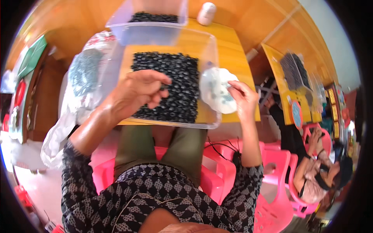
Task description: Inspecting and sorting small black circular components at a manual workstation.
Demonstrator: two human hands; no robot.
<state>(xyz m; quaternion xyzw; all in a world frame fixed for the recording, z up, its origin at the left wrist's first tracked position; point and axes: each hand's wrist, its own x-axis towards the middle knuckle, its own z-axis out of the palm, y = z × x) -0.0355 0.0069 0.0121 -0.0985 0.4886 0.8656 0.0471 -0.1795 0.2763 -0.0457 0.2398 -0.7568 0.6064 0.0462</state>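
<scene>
- Head view: I see my left hand [142,90] over the near left part of a clear plastic tub [210,77], fingers curled loosely above the bed of small dark beads [171,83] that covers the tub floor; I cannot tell whether any bead is pinched between the fingertips.
- My right hand [243,99] is outside the tub's right wall, its fingers gripping the edge of a crumpled whitish plastic bag [215,89] that droops over that wall.
- The tub's near rim sits right at the front edge of the yellow table [233,58], just above my knees, so there is almost no bare tabletop on my side; a bare strip runs along the right.
- A 2nd clear tub [155,13] with more dark beads stands behind the first, touching or nearly touching it; its top is cut off by the frame.
- At the left, another bag [83,73] of greyish pieces crowds the tub's left wall.
- A white roll-like object [206,13] stands at the far table edge; too blurred to identify.
- Pink plastic chairs [272,186] fill the lower right, and another person [314,171] sits there, partly cut off by the dark rim.
</scene>
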